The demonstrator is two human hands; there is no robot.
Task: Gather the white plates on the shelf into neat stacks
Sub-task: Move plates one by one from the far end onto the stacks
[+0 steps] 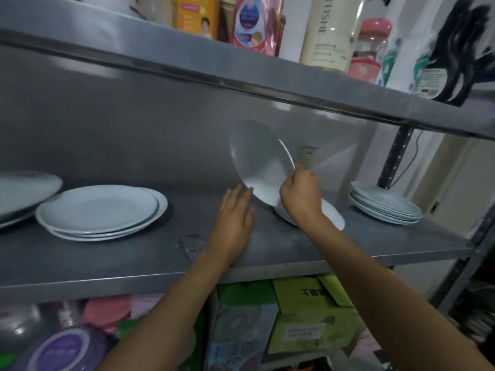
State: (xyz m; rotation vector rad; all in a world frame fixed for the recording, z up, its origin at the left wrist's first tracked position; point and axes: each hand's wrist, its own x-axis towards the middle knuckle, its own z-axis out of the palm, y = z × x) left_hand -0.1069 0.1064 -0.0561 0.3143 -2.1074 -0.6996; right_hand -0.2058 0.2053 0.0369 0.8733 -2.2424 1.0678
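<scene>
My right hand [300, 195] grips the rim of a white plate [261, 162] and holds it tilted steeply above the grey metal shelf [334, 242]. Beneath it another white plate [333, 214] lies flat, partly hidden by my wrist. My left hand [234, 218] reaches in with straight fingers, its fingertips at the tilted plate's lower edge. A stack of white plates [99, 211] sits at the left, another stack [385, 206] at the right end, and more plates [24, 190] lie at the far left edge.
The upper shelf [241, 68] hangs low over the plates and carries bottles and packets. A perforated upright post [393, 159] stands at the right. Boxes and containers fill the level below. A wall socket [309, 153] shows behind the tilted plate.
</scene>
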